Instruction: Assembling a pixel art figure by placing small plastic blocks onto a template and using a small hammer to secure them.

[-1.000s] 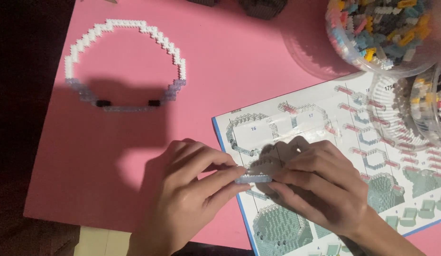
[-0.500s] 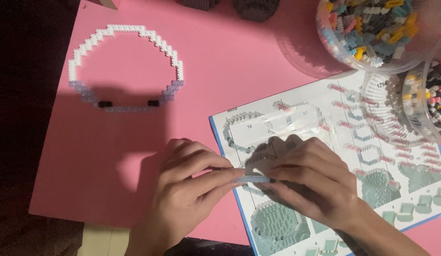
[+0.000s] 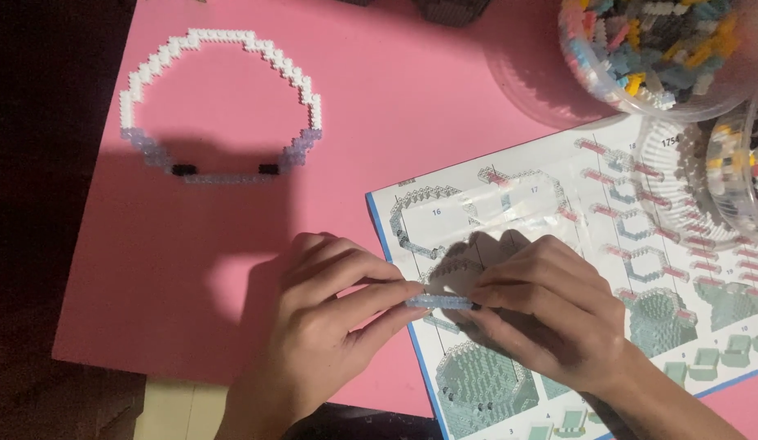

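My left hand and my right hand pinch together a short pale blue strip of small bricks, each at one end, above the instruction booklet on the pink mat.

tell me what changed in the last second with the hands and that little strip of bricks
Very little. Both hands, left hand and right hand, keep pinching the short pale blue brick strip between their fingertips over the instruction sheet; nothing was picked up or let go. The whole view slid slightly, which looks like head motion. The white brick ring on the pink mat and the clear tubs of bricks stayed put.
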